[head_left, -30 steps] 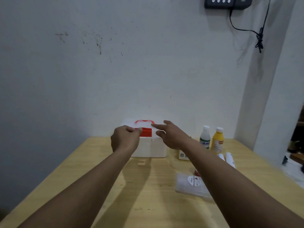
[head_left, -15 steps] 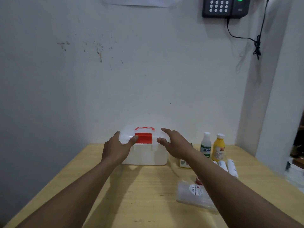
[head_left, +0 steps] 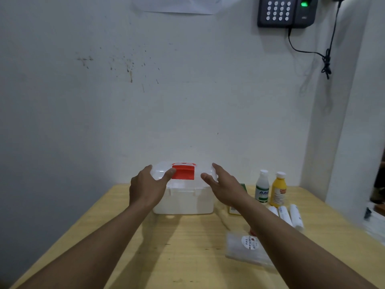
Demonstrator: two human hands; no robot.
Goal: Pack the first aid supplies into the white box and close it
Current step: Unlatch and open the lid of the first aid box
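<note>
The white box [head_left: 187,202] stands shut at the back of the wooden table [head_left: 177,251], with a red handle [head_left: 183,172] on its clear lid. My left hand [head_left: 145,188] clasps the lid's left end, thumb beside the red handle. My right hand [head_left: 225,186] cups the lid's right end, fingers fairly straight. To the right stand a white bottle with a green label [head_left: 262,188] and a yellow bottle [head_left: 278,190]. Three white tubes [head_left: 291,215] lie in front of them. A clear packet [head_left: 243,247] lies under my right forearm. A small green carton [head_left: 233,210] is mostly hidden behind my wrist.
The table butts against a white wall at the back and a wall corner on the right. A black keypad device [head_left: 285,11] with a dangling cable [head_left: 325,57] hangs high on the wall. Bare wood lies in front of the box and to its left.
Both hands have moved from hovering near the red handle outward and down onto the two ends of the lid. My view has tilted upward slightly.
</note>
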